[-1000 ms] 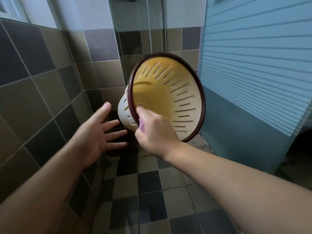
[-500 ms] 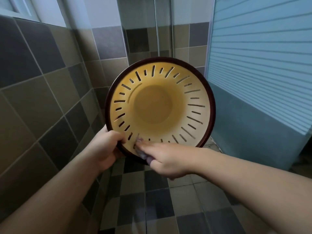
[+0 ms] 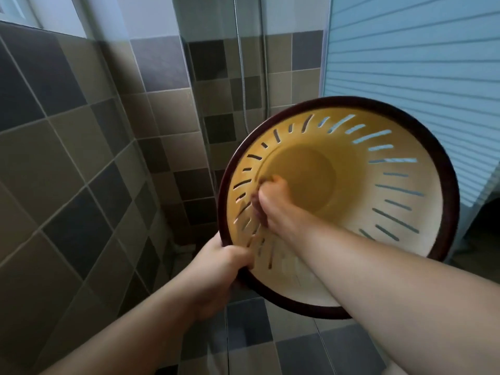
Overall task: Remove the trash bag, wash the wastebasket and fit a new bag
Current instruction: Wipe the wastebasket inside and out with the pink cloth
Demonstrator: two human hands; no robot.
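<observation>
The cream wastebasket with slotted walls and a dark brown rim is held up in the air, its mouth turned toward me. My left hand grips the lower left of the rim. My right hand reaches deep inside, closed on a small purplish scrubbing item pressed against the left inner wall near the bottom. That item is blurred and mostly hidden by the fingers. No trash bag is in view.
Brown and grey tiled walls close in at the left and back. A glass shower partition with a hose stands behind. A blue ribbed panel fills the right. The checkered tile floor lies below.
The left hand took hold of the rim, and the basket turned its mouth toward me and shifted right. The right hand went from the rim down to the inner wall near the bottom.
</observation>
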